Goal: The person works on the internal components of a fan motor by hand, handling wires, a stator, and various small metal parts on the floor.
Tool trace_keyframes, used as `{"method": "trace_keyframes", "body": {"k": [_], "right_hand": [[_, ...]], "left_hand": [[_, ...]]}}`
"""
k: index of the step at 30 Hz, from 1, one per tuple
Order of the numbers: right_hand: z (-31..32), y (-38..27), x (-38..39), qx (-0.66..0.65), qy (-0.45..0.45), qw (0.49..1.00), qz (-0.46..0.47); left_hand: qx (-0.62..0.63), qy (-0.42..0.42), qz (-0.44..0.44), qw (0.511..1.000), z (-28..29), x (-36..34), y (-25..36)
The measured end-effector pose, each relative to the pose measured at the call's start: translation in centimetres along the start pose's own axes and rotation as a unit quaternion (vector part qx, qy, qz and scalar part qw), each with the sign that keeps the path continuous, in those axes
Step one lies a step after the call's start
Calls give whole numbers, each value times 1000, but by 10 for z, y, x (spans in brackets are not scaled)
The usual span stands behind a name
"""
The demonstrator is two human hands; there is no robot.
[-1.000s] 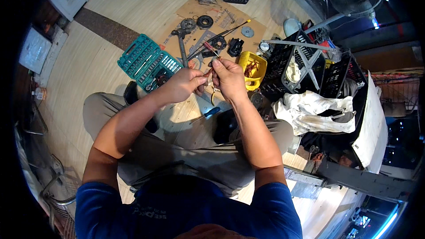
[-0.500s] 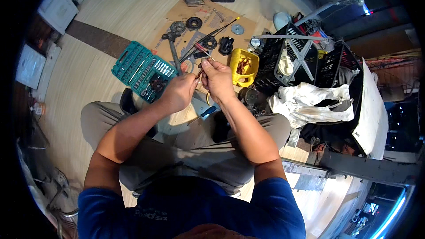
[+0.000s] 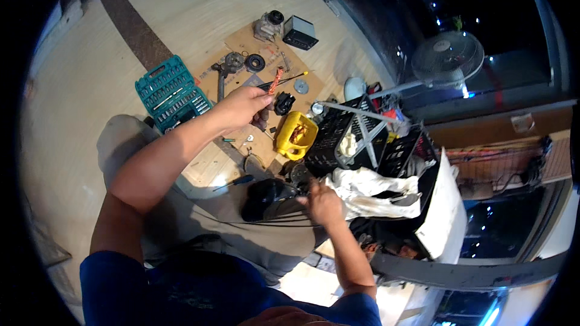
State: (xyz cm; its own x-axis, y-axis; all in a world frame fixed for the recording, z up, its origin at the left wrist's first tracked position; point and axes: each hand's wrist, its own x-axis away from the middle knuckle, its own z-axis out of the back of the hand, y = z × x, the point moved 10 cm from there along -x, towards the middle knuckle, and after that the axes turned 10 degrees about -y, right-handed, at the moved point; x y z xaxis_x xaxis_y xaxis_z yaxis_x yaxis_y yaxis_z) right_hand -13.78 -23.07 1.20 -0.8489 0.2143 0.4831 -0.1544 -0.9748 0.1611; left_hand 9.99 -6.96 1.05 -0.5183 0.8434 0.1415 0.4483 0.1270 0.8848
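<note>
My left hand is closed over the cardboard sheet. From the top of its grip sticks a reddish, copper-coloured twisted strip; what else the fingers cover is hidden. My right hand, slightly blurred, is low on the right with fingers apart, beside a white cloth. Nearest its fingertips lies a dark round metal part. Between the hands stands a cut yellow jug with copper-coloured scraps inside. A blue-handled screwdriver lies on the floor near my legs.
A green socket set case lies open at left. Metal parts, including a black ring and a grey disc, rest on the cardboard. Black crates and a fan stand at right; a car radio sits behind.
My hands have parted. My right hand has moved down and right toward the white cloth, while my left keeps the copper-coloured strip. The view has swung to the right.
</note>
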Motion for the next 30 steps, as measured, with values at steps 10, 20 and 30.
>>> {"method": "trace_keyframes", "body": {"k": [10, 20, 30], "right_hand": [[-21, -35, 10, 146, -75, 980, 109], [-21, -46, 9, 154, -74, 977, 128], [-7, -53, 26, 154, 9, 973, 170]], "left_hand": [[42, -15, -66, 997, 0, 10, 51], [88, -9, -136, 987, 29, 41, 103], [-168, 118, -163, 965, 53, 62, 116]]}}
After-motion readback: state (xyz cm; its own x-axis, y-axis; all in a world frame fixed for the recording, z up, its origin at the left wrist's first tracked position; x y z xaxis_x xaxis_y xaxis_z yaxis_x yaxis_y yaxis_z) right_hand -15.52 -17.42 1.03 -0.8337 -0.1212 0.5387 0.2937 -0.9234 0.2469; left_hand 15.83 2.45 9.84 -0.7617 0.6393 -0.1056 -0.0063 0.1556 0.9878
